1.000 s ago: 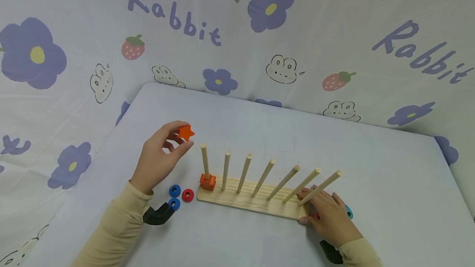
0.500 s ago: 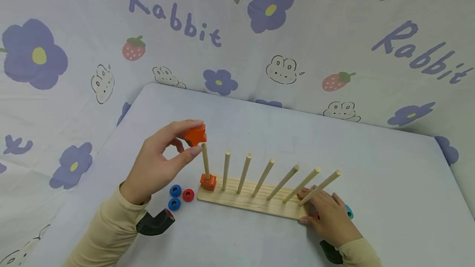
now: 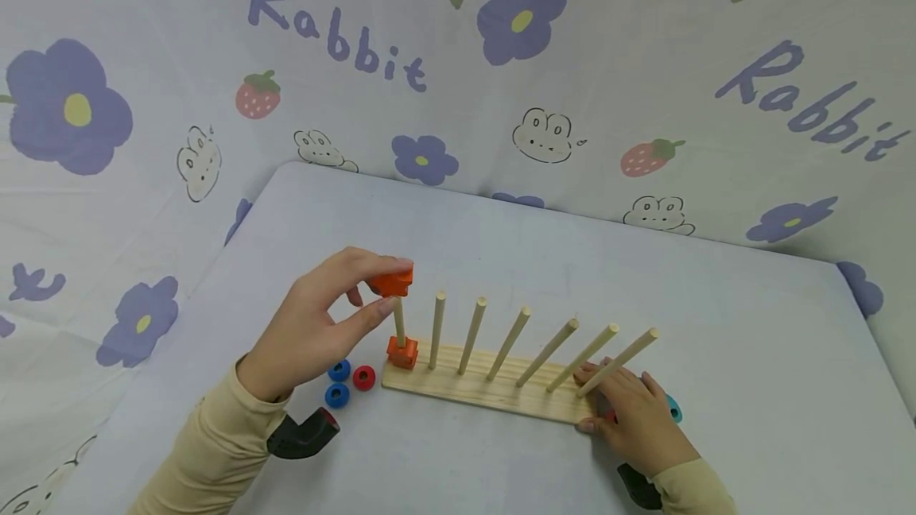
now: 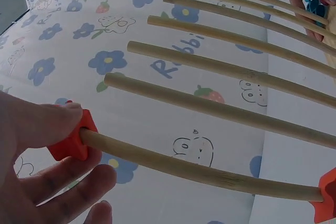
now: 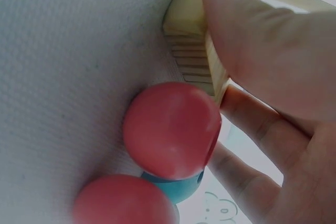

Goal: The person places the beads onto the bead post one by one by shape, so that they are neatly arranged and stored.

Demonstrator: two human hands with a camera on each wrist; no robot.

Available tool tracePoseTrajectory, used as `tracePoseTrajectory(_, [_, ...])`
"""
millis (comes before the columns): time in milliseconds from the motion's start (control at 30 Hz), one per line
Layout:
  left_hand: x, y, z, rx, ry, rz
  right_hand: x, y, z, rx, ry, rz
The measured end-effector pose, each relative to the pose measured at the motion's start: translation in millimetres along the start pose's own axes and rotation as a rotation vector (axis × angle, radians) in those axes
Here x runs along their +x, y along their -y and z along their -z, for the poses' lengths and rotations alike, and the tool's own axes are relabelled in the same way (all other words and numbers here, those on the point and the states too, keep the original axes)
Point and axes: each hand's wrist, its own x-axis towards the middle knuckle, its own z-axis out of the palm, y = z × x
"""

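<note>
One beige sleeve [image 3: 207,451] enters at the left, with a curved black piece [image 3: 302,435] beside the wrist. The left hand [image 3: 315,332] pinches an orange star [image 3: 396,284] between thumb and finger; the lower fingers are spread beneath it. Two blue beads [image 3: 337,396] and one red bead [image 3: 364,377] lie close together on the white counter [image 3: 322,217], near this hand. The star is at the top of the leftmost peg [image 3: 400,326], and the tip of the peg meets its hole; how deep the peg enters, I cannot tell. Another orange piece [image 3: 403,354] sits low on the same peg, at the wooden base [image 3: 465,392]. Six more pegs [image 3: 510,342] follow in a row to the right. The right hand [image 3: 633,412] grips the right end of the base, with the thumb on the near side and the fingers on the far side. Beside this end lie two red balls [image 5: 170,129] and a teal bead [image 5: 177,188], partly hidden.
</note>
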Motion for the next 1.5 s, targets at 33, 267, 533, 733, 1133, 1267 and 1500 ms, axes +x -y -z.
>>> tracePoseTrajectory(33, [-0.3,-0.1,-0.5,0.000,0.004,0.000,0.0,-0.1,0.0,0.000,0.000,-0.001])
tracePoseTrajectory(267, [-4.2,4.0,-5.4,0.035,-0.001,0.062,-0.1,-0.5,1.3,0.002,-0.020,0.010])
tracePoseTrajectory(533, [-15.2,17.2,-12.1,0.057,0.038,0.174,-0.3,0.0,2.6,0.015,-0.022,0.010])
tracePoseTrajectory(733, [-22.1,28.5,-16.7,0.072,0.107,0.197,-0.2,0.2,0.7,0.008,-0.019,0.006])
tracePoseTrajectory(1133, [-30.5,48.3,-24.6,0.145,0.213,0.174,-1.0,-1.7,-1.4,0.006,-0.021,0.016])
tracePoseTrajectory(1267, [-33.3,55.0,-27.9,0.152,0.233,0.191,-0.4,-1.8,-1.6,0.004,-0.026,0.020])
tracePoseTrajectory(1500, [-37.7,59.5,-33.5,0.170,0.260,0.240,-0.5,-1.6,-0.6,0.005,-0.025,0.017])
